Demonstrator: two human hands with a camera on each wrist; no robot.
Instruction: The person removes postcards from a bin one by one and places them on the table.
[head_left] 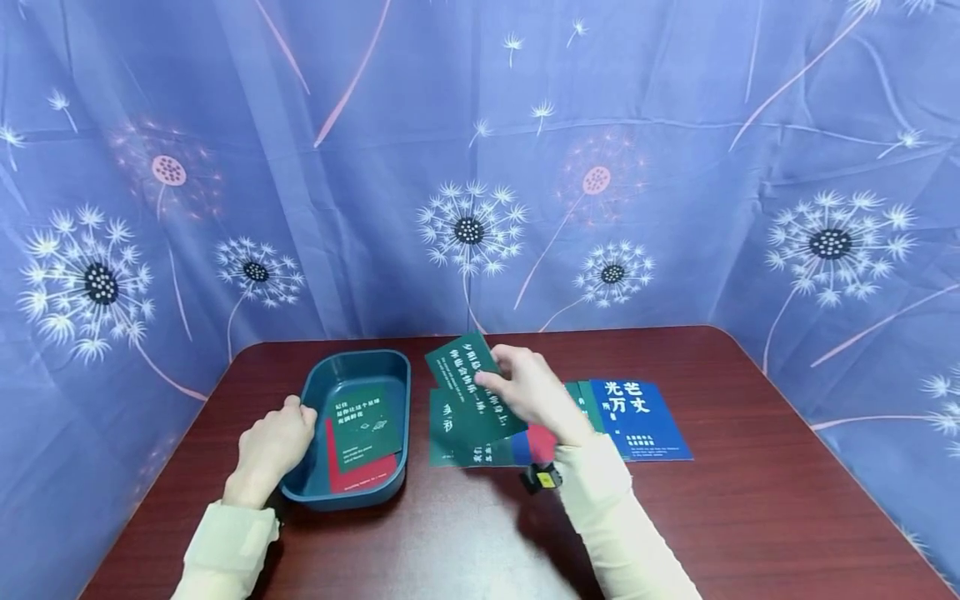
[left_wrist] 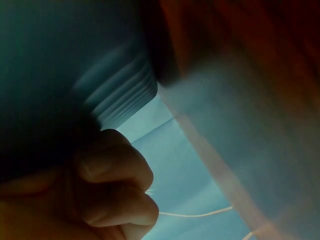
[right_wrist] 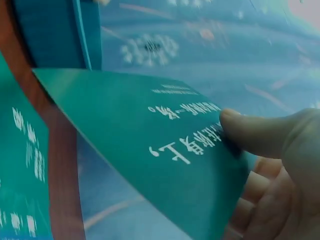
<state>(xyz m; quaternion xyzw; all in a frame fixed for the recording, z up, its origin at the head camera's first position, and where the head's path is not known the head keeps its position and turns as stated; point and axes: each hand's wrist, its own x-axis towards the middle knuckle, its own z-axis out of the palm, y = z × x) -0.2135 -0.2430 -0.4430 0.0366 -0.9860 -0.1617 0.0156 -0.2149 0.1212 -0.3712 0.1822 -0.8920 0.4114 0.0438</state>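
Observation:
My right hand [head_left: 534,390] pinches a dark green card [head_left: 468,392] with white lettering, tilted above other cards on the table. In the right wrist view the thumb presses on the face of this green card [right_wrist: 150,125], with fingers behind it. My left hand [head_left: 273,446] grips the left rim of a teal plastic tray [head_left: 408,392]; curled fingers [left_wrist: 120,160] show at its ribbed edge in the left wrist view. Inside the tray a green card [head_left: 365,433] lies over a red card [head_left: 367,479].
Beneath and beside the right hand lie more green cards [head_left: 442,446], partly covered. A blue card [head_left: 645,421] lies to their right. Everything stands on a dark red-brown wooden table [head_left: 787,500], with a blue dandelion-print cloth [head_left: 375,167] hanging behind it.

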